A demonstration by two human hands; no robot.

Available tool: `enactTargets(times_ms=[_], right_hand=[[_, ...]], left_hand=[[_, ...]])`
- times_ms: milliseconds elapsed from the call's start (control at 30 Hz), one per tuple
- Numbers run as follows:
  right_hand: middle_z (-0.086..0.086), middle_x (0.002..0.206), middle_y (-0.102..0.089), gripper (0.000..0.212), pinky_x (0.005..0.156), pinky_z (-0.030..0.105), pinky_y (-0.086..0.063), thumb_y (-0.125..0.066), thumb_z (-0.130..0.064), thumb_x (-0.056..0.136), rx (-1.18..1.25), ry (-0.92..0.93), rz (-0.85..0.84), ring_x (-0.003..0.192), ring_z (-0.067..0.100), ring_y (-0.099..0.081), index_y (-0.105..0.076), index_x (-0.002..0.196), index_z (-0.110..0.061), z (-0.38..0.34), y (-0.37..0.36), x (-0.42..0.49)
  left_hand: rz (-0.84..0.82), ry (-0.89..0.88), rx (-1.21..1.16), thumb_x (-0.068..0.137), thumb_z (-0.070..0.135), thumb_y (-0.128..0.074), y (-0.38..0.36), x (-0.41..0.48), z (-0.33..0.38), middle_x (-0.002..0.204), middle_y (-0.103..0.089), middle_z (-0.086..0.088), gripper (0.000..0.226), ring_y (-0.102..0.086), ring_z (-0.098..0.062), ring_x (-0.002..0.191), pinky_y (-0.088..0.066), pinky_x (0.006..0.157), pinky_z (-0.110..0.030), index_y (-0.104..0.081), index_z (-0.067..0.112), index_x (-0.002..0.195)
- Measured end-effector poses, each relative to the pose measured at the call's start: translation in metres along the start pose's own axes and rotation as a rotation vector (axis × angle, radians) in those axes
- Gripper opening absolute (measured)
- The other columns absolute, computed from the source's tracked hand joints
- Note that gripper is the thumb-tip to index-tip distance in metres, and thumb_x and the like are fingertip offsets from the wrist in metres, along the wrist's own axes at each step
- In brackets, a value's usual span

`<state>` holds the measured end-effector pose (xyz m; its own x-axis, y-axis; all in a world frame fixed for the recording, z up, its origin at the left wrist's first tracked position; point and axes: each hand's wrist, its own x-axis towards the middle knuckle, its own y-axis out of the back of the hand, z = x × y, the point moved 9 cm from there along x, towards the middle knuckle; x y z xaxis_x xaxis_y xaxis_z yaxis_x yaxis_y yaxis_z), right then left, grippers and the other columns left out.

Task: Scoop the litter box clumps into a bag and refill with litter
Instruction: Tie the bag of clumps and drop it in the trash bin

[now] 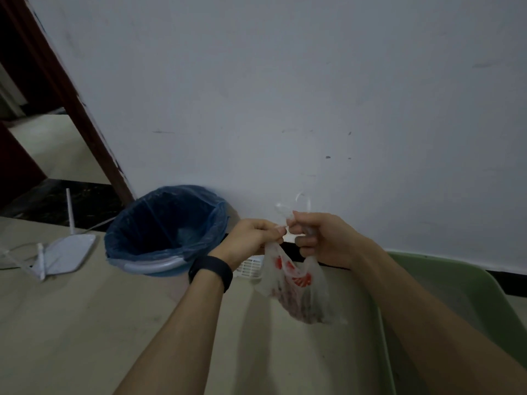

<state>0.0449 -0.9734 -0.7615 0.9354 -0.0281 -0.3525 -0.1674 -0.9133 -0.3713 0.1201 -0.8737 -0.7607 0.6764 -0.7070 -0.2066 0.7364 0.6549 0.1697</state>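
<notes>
Gripping the neck of a thin white bag (pixel 299 292) with both hands, up in the air above the floor (pixel 85 323). Left hand (pixel 251 238) curled tight, fingers (pixel 271 230) pinching a twisted strand of plastic at the bag's top. Right hand (pixel 322 238) likewise closed, wrapped round the other strand, with a loop of clear handle sticking up above the knuckles. Hands almost touching, joined by a short taut bit of plastic. Hanging below them, the bag's body, red print on its side, weighted at the bottom with a dark brownish mass, possibly clumps, though too blurred to be sure. Black wristband (pixel 211 270) on the left wrist. Just right of the bag and lower, partly under the right forearm, a green litter box (pixel 456 295) set against the white wall (pixel 285 95). Behind the left wrist, on the floor by the wall, a white slotted plastic piece (pixel 251 266), mostly hidden. Further left, a round bin (pixel 148 265) lined with blue plastic, near the wall. Beyond it, a white router (pixel 68 252) with antennas, lying on the floor. At far left, a dark red door frame (pixel 71 89)
</notes>
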Motion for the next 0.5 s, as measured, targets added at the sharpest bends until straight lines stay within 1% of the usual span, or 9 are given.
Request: enactTargets(times_ms=[100,133,200,267,300,367,433,467,500], right_hand=[[0.006,0.079,-0.064,0.016,0.054,0.023,-0.031,-0.063,-0.015,0.094,-0.286,0.115,0.04,0.056,0.009,-0.04,-0.068,0.102,-0.003,-0.007,0.008,-0.003],[0.009,0.079,-0.067,0.018,0.057,0.024,-0.036,-0.069,-0.015,0.09,-0.402,0.181,0.092,0.059,0.011,-0.047,-0.069,0.106,-0.006,-0.013,0.012,-0.004],[-0.001,0.071,-0.069,0.019,0.061,0.022,-0.043,-0.078,-0.022,0.083,-0.713,0.317,0.244,0.062,0.009,-0.056,-0.07,0.099,-0.018,-0.027,0.016,-0.006],[-0.01,0.069,-0.068,0.014,0.06,0.017,-0.043,-0.081,-0.027,0.08,-0.992,0.503,0.406,0.065,0.003,-0.059,-0.069,0.085,-0.021,-0.041,0.012,-0.009],[-0.01,0.069,-0.067,0.013,0.058,0.015,-0.041,-0.08,-0.025,0.08,-1.07,0.623,0.451,0.065,0.001,-0.059,-0.069,0.082,-0.02,-0.046,0.006,-0.011],[-0.009,0.067,-0.065,0.008,0.057,0.015,-0.041,-0.079,-0.016,0.08,-1.125,0.85,0.483,0.06,0.003,-0.057,-0.072,0.083,-0.015,-0.05,-0.007,-0.015],[-0.004,0.074,-0.072,0.011,0.059,0.027,-0.05,-0.076,-0.008,0.078,-1.154,0.97,0.513,0.063,0.007,-0.062,-0.075,0.087,-0.012,-0.051,-0.014,-0.018],[-0.002,0.079,-0.075,0.012,0.062,0.031,-0.053,-0.076,-0.008,0.078,-1.161,0.991,0.531,0.067,0.012,-0.067,-0.076,0.089,-0.012,-0.051,-0.016,-0.018],[-0.001,0.082,-0.076,0.012,0.064,0.033,-0.055,-0.075,-0.011,0.079,-1.159,1.005,0.544,0.071,0.014,-0.069,-0.078,0.091,-0.013,-0.051,-0.018,-0.019]], left_hand=[[-0.024,0.1,-0.071,0.085,0.013,-0.066,0.0,0.0,-0.013,0.086,-0.069,-0.012,0.021,-0.066,-0.024,0.082,-0.054,0.072,-0.03,-0.072,-0.002,0.098],[-0.041,0.132,-0.093,0.081,0.016,-0.066,0.0,-0.001,-0.016,0.086,-0.067,-0.011,0.024,-0.064,-0.023,0.081,-0.051,0.072,-0.03,-0.071,-0.002,0.096],[-0.074,0.185,-0.136,0.073,0.024,-0.068,-0.003,-0.005,-0.02,0.08,-0.061,-0.008,0.019,-0.059,-0.022,0.076,-0.046,0.076,-0.034,-0.066,0.006,0.081],[-0.074,0.202,-0.189,0.072,0.026,-0.064,-0.003,-0.006,-0.024,0.07,-0.053,-0.003,0.013,-0.051,-0.018,0.068,-0.041,0.074,-0.035,-0.06,0.015,0.067],[-0.062,0.21,-0.229,0.074,0.027,-0.061,-0.001,-0.006,-0.026,0.067,-0.051,-0.001,0.014,-0.049,-0.018,0.066,-0.039,0.071,-0.035,-0.061,0.016,0.065],[-0.053,0.233,-0.297,0.082,0.036,-0.054,0.003,-0.006,-0.031,0.064,-0.049,0.001,0.028,-0.047,-0.017,0.064,-0.037,0.068,-0.034,-0.071,0.014,0.076],[-0.07,0.251,-0.306,0.092,0.047,-0.045,0.005,-0.006,-0.032,0.061,-0.048,0.003,0.045,-0.049,-0.015,0.059,-0.036,0.067,-0.033,-0.074,0.013,0.087],[-0.049,0.25,-0.262,0.095,0.052,-0.044,0.007,-0.007,-0.03,0.059,-0.047,0.004,0.048,-0.049,-0.013,0.057,-0.036,0.065,-0.033,-0.073,0.016,0.081],[-0.019,0.247,-0.217,0.095,0.054,-0.046,0.009,-0.008,-0.029,0.056,-0.044,0.004,0.047,-0.047,-0.012,0.055,-0.035,0.063,-0.031,-0.07,0.022,0.07]])
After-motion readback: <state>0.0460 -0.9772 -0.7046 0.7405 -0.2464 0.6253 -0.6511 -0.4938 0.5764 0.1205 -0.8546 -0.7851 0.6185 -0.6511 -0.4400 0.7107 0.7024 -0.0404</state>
